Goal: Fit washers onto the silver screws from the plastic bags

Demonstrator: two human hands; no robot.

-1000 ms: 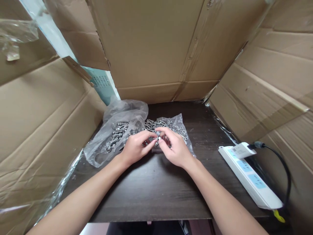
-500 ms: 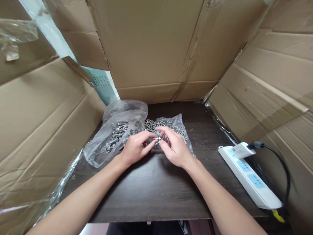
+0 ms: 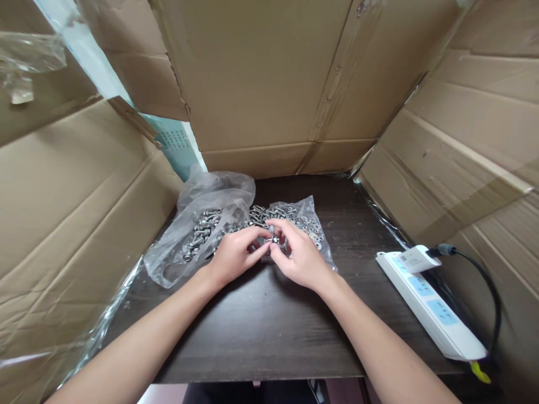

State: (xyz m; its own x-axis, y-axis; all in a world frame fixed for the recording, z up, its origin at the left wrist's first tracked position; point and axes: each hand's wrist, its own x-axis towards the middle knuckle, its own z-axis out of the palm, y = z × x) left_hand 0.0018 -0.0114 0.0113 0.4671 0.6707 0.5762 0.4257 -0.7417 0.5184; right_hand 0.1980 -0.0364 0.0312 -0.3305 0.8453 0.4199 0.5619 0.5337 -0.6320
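My left hand point(image 3: 239, 251) pinches a small metal bolt point(image 3: 273, 239) between thumb and fingertips. From the other side my right hand point(image 3: 297, 251) closes its thumb and forefinger on the same piece, near what looks like its nut or head; fingertips partly cover it. Behind the hands lie many loose bolts point(image 3: 275, 212) on clear plastic. More bolts point(image 3: 202, 231) fill a clear plastic bag point(image 3: 168, 264) to the left. Flat washers point(image 3: 314, 229) are spread on a plastic bag point(image 3: 309, 206) by my right hand.
A white power strip point(image 3: 438, 314) with a plugged-in adapter point(image 3: 416, 259) and black cable point(image 3: 499, 297) lies at the right of the dark table point(image 3: 261, 336). Cardboard walls point(image 3: 269, 78) enclose the back and both sides.
My right fingers have shifted slightly around the bolt, the thumb moving a little to the left. My left hand holds nearly the same place.
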